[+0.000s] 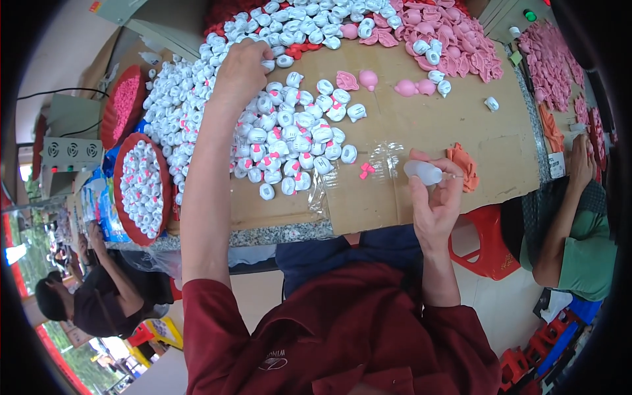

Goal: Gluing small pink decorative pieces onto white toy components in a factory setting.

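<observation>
My left hand reaches to the far side of the cardboard, its fingers curled down at a small white toy head beside the big heap of plain white heads. My right hand is closed around a small translucent squeeze bottle with a thin tip. Between my arms lies a group of white toy heads with pink bows. A few loose pink bows rest on the cardboard near the bottle. Just beyond my right fingers sits a crumpled orange cloth.
Red bowls hold bowed heads and pink bits at left. Pink parts pile up at the far right. Cardboard covers the stone-edged table. A red stool and a co-worker are at right; another person is at left.
</observation>
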